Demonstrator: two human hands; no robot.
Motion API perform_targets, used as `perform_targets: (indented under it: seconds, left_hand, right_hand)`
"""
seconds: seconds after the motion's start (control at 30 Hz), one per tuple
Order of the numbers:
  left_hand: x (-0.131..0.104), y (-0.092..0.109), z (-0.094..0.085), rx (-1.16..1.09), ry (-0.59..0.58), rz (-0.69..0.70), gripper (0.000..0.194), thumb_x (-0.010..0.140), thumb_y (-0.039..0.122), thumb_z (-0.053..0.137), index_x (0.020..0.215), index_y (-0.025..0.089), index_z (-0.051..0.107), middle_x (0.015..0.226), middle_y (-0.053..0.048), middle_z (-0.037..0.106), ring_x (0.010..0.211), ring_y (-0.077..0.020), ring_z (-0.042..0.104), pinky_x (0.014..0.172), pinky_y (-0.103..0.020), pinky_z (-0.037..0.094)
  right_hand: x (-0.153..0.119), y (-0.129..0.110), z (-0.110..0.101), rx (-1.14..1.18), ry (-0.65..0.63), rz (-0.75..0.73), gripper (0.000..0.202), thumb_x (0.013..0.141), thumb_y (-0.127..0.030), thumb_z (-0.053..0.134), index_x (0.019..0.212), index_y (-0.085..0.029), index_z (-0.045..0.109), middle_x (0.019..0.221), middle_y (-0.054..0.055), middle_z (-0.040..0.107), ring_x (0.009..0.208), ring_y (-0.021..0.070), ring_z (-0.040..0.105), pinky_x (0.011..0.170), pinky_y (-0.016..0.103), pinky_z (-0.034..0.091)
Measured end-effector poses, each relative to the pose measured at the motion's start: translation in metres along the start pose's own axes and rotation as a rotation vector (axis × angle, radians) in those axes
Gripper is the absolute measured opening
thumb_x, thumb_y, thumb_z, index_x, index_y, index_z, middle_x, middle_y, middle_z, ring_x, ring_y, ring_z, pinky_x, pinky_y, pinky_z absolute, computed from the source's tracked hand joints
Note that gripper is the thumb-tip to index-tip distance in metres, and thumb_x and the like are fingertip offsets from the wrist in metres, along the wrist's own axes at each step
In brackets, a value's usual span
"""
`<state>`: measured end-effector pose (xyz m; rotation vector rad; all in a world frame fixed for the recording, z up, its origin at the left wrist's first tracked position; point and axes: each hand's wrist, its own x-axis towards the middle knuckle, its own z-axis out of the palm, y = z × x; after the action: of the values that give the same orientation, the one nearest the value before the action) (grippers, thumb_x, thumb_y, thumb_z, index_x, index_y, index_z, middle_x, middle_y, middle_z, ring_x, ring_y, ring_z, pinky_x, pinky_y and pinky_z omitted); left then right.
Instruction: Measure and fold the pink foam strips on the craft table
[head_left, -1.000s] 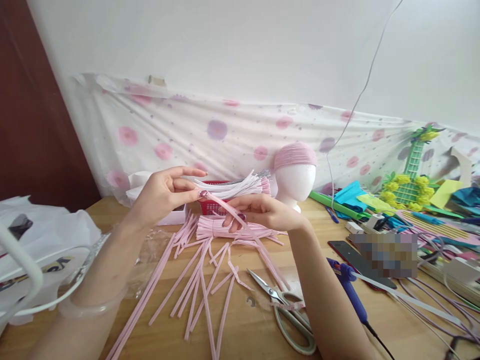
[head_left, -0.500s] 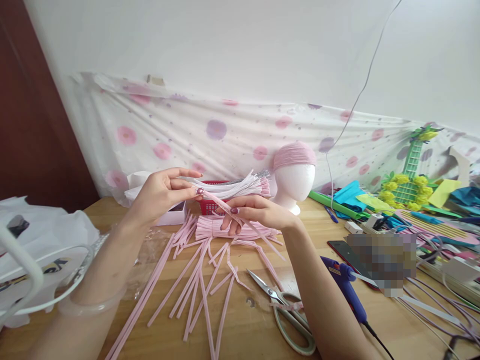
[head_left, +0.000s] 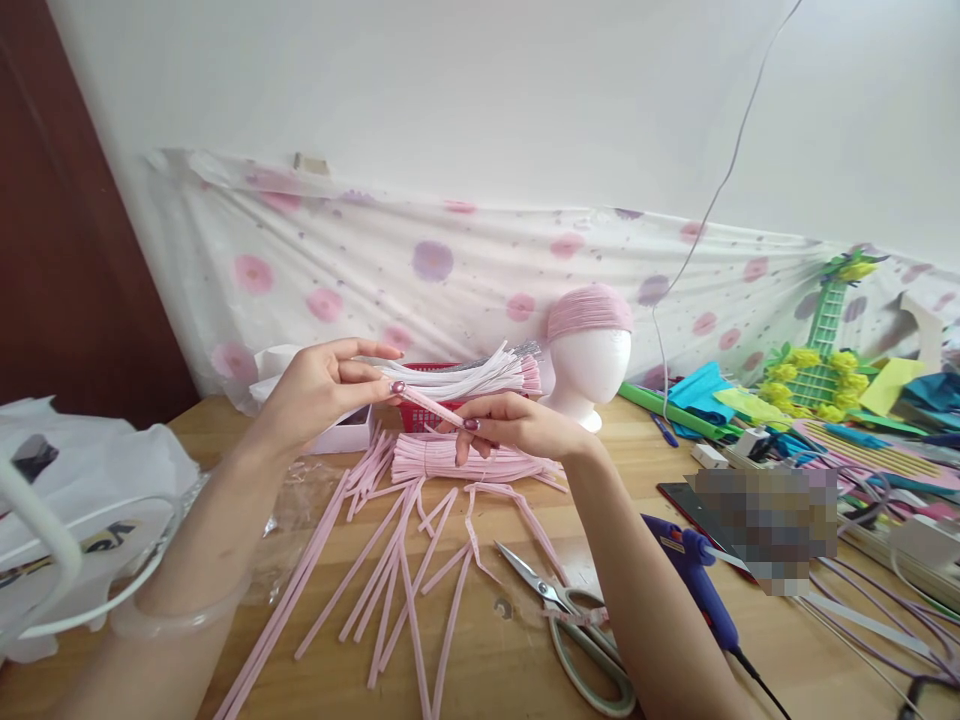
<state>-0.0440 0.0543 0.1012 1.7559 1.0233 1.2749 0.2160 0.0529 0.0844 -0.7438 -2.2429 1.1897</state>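
A thin pink strip (head_left: 431,403) is stretched between both hands above the table. My left hand (head_left: 330,385) pinches its upper left end between thumb and forefinger. My right hand (head_left: 506,422) grips the strip lower down on the right, the thumb on top and the other fingers curled below. Under the hands lies a bundle of pink fuzzy stems (head_left: 450,458). Loose pink stems (head_left: 382,590) fan out over the wooden table toward me. Behind the hands, white stems (head_left: 457,377) rest on a red basket (head_left: 420,415).
Scissors (head_left: 559,600) lie beside my right forearm, with a blue glue gun (head_left: 697,585) on its other side. A white foam head (head_left: 592,365) wears pink stems. Cables, a phone and craft sheets crowd the right; plastic bags (head_left: 82,480) lie left.
My right hand has closed its grip on the strip, and its fingers have drawn together. The strip's tail that hung below my right hand no longer shows. My left hand has barely moved.
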Motion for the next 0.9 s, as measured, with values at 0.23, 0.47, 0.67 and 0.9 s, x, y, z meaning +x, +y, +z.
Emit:
perform_targets:
  seconds: [0.23, 0.47, 0.67, 0.9]
  left_hand:
    - [0.000, 0.002, 0.000, 0.034, -0.021, -0.026, 0.040, 0.068, 0.029, 0.080, 0.105, 0.022, 0.070, 0.074, 0.000, 0.080, 0.086, -0.0252, 0.077, 0.083, -0.035, 0.057]
    - [0.004, -0.003, -0.001, 0.005, -0.048, -0.027, 0.039, 0.067, 0.027, 0.081, 0.104, 0.021, 0.069, 0.072, 0.000, 0.079, 0.082, -0.0229, 0.076, 0.079, -0.032, 0.057]
    - [0.006, -0.005, -0.001, -0.010, -0.052, -0.053, 0.042, 0.065, 0.027, 0.081, 0.104, 0.021, 0.068, 0.069, 0.002, 0.078, 0.078, -0.0222, 0.077, 0.074, -0.029, 0.056]
    - [0.010, -0.011, -0.001, 0.010, -0.087, -0.053, 0.043, 0.068, 0.028, 0.079, 0.108, 0.020, 0.066, 0.072, 0.002, 0.079, 0.081, -0.0222, 0.077, 0.073, -0.029, 0.055]
  right_hand:
    - [0.000, -0.001, -0.001, -0.003, 0.004, 0.035, 0.028, 0.094, -0.028, 0.055, 0.110, -0.009, 0.068, 0.083, 0.006, 0.073, 0.067, 0.0125, 0.048, 0.063, 0.026, 0.038]
    - [0.001, -0.001, -0.001, 0.012, -0.012, 0.082, 0.023, 0.091, -0.027, 0.055, 0.102, -0.010, 0.067, 0.083, 0.006, 0.072, 0.066, 0.0124, 0.047, 0.064, 0.026, 0.038]
    - [0.001, -0.001, 0.001, -0.002, 0.025, 0.120, 0.019, 0.091, -0.023, 0.051, 0.098, -0.011, 0.065, 0.081, 0.007, 0.072, 0.069, 0.0135, 0.048, 0.064, 0.026, 0.039]
    - [0.001, 0.000, 0.001, -0.091, 0.072, 0.168, 0.018, 0.091, -0.018, 0.048, 0.096, -0.014, 0.065, 0.081, 0.005, 0.072, 0.071, 0.0144, 0.054, 0.065, 0.025, 0.040]
